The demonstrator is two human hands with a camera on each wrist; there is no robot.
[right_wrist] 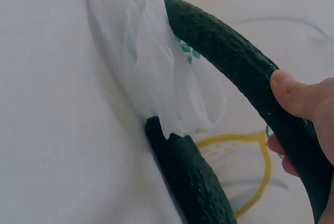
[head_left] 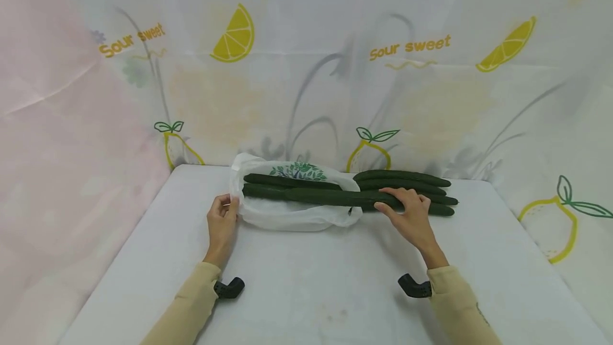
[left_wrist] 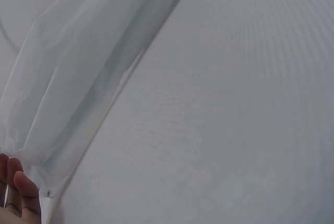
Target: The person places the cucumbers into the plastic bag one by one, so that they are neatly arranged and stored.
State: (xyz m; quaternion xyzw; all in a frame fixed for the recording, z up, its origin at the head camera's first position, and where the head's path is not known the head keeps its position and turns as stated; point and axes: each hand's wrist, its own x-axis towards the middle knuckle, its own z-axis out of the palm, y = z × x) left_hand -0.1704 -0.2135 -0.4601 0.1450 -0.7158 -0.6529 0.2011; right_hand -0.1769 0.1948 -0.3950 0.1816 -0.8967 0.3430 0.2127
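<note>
Wearing beige long sleeves (head_left: 184,302) and a black angled fixture (head_left: 230,288) at each wrist, I am holding my forearms well apart, and a wide stretch of the white cloth-covered table (head_left: 316,276) is lying between them, giving sideways room.

Beyond the fixtures, my left hand (head_left: 222,228) is pinching the left edge of a thin white plastic bag (head_left: 287,220), thumb and fingers sitting narrowly on the film. My right hand (head_left: 409,218) is gripping a long, dark green, bumpy-skinned cucumber (head_left: 325,197), thumb on one side and fingers on the other. That cucumber is crossing the bag's right rim, its left end lying over the inside. Below and behind it, two more dark green cucumbers (head_left: 292,181) are lying lengthwise within the bag, the front one partly hidden by mine; whether they are touching mine, I cannot tell. A green leafy print (head_left: 299,171) is showing on the bag's far wall.

Just right of the bag, several loose dark green cucumbers (head_left: 402,175) are lying side by side, the nearest touching the bag's edge. Past their tips, cloth is running on to the table's slanting right edge.

Farthest off, the table's back edge is meeting a pale printed fabric backdrop (head_left: 311,20), limiting room behind the bag; yellow lemon slices (head_left: 234,39) are decorating it.
</note>
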